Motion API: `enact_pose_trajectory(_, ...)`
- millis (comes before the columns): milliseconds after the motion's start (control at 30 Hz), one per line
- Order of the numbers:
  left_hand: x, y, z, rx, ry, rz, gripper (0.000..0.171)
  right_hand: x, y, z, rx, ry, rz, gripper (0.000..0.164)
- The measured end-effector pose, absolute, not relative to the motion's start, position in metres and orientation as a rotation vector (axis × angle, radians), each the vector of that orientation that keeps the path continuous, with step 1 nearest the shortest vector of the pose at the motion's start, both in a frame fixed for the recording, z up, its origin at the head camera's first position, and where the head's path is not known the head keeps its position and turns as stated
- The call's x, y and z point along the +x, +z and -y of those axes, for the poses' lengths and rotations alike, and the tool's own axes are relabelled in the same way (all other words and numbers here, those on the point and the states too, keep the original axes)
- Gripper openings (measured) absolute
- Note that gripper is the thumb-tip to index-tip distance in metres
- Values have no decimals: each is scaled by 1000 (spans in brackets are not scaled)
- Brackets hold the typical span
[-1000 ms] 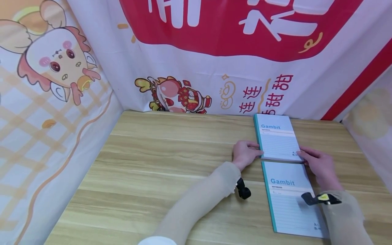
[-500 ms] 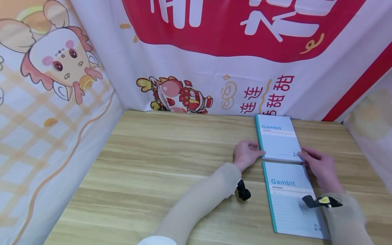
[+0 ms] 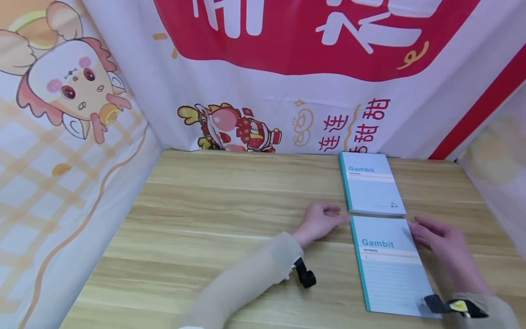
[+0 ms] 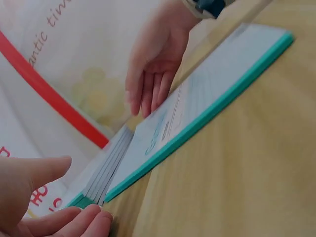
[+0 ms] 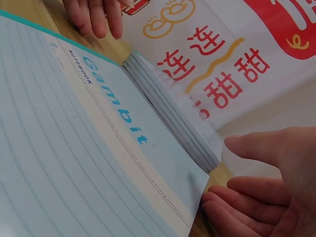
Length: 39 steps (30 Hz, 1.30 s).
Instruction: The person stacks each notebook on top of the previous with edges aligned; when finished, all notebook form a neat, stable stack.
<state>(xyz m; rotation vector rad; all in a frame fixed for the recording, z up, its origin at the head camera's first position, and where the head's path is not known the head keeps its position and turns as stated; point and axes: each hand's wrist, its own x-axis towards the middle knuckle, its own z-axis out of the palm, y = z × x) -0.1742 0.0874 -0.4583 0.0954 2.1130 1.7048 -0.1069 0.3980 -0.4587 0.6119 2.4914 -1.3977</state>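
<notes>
A stack of several small notebooks (image 3: 371,185) with teal spines lies at the back right of the table; its page edges show in the right wrist view as a stack (image 5: 170,116). Directly in front of it lies a larger "Gambit" notebook (image 3: 388,269), pale blue with a teal spine. My left hand (image 3: 322,221) is just left of the gap between them, fingers loosely extended and holding nothing. On the other side, my right hand (image 3: 439,240) is beside the larger notebook's upper right corner. Its thumb and fingers are apart in the right wrist view, with nothing between them.
The wood-grain table (image 3: 230,201) extends to the left of the notebooks. A printed cloth (image 3: 255,87) hangs along its back edge, right behind the small stack. Another patterned cloth (image 3: 53,192) borders the left side.
Both hands have let go of the small notebook stack and moved back toward me, the left hand also a little left and the right hand a little right. The notebooks stay in place.
</notes>
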Motion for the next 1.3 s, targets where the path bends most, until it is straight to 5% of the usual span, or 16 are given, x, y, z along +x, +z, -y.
enact_pose_trajectory(567,-109,-458,-61,201,1685,-1802,53,-57,-447,-404,526,-1167,-2488,98)
enact_pose_trajectory(1300,-89,-454,-78,62,1787,-1564,54,-46,-458,-406,679,-1260,-2414,97)
